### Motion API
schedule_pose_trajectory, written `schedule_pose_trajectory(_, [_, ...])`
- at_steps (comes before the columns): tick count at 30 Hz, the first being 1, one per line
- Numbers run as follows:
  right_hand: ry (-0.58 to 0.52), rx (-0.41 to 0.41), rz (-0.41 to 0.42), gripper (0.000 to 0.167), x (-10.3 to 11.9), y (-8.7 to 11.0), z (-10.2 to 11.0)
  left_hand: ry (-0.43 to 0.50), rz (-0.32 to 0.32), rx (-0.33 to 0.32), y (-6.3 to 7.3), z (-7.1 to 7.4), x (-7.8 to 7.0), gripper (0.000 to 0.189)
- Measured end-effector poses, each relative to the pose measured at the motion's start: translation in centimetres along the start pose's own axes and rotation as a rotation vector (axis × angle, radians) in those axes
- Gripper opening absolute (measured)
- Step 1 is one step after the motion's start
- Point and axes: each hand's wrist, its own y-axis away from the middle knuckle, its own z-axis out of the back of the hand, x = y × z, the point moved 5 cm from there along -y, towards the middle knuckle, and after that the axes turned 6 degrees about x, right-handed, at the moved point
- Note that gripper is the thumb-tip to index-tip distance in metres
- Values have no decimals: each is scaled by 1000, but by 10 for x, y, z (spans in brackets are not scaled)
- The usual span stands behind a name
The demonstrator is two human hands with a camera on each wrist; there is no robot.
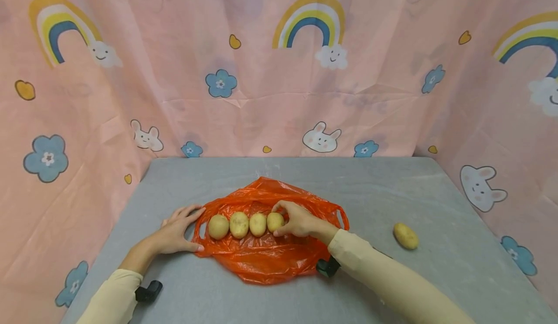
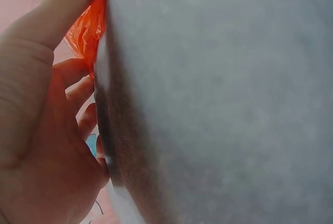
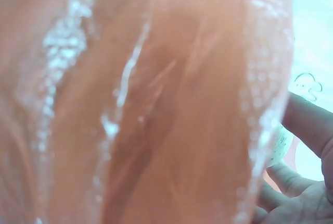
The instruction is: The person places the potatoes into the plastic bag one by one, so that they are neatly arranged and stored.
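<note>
An orange-red plastic bag (image 1: 268, 263) lies spread flat on the grey table, and several potatoes (image 1: 239, 225) sit on it in a row. My right hand (image 1: 298, 220) holds the rightmost potato (image 1: 274, 222) of that row between thumb and fingers. In the right wrist view the bag's film (image 3: 171, 104) fills most of the picture, blurred, with part of the right hand (image 3: 307, 172) at the edge. My left hand (image 1: 174, 232) rests at the bag's left end, thumb and fingers spread apart and touching its edge. The left wrist view shows the left hand (image 2: 47, 114) against the bag's edge (image 2: 93, 36).
A single potato (image 1: 406, 236) lies on the table (image 1: 366, 188) to the right, apart from the bag. Pink curtains (image 1: 261, 115) printed with rainbows, rabbits and flowers hang behind the table and at both sides. Each wrist carries a black camera mount (image 1: 149, 291).
</note>
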Motion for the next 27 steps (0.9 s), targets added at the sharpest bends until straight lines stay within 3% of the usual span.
schedule_pose_trajectory(9, [-79, 38, -2, 41, -1, -2, -5, 4, 3, 4, 0, -1, 2, 109])
schedule_pose_trajectory(27, [21, 4, 0, 42, 3, -1, -5, -4, 9, 3, -1, 0, 2, 109])
